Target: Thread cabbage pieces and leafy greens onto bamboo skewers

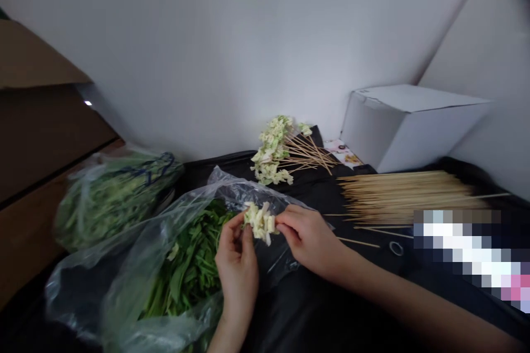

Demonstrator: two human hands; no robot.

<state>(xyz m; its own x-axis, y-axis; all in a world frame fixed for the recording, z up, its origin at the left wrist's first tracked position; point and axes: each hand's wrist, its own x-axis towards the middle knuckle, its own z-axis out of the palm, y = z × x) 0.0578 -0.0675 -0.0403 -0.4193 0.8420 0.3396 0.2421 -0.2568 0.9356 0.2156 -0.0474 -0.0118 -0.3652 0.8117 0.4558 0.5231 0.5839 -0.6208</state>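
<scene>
Pale, bunched pieces of cabbage (260, 222) sit between my two hands, threaded on a skewer that is mostly hidden. My left hand (237, 251) pinches the cabbage at its left end with thumb and fingers. At the right end, the closed fingers of my right hand (306, 237) grip the skewer close to the cabbage. Below and left of my hands, an open clear plastic bag (124, 281) holds dark green leafy vegetables (194, 259). Beyond my hands lies a pile of finished cabbage skewers (275, 146), their bare sticks pointing right.
A thick bundle of bare bamboo skewers (406, 193) lies at right, with a small ring (396, 248) before it. A white box (414, 127) stands behind. Another bag of greens (111, 193) and a cardboard box (41, 110) are at left. Black sheeting (298, 320) covers the surface.
</scene>
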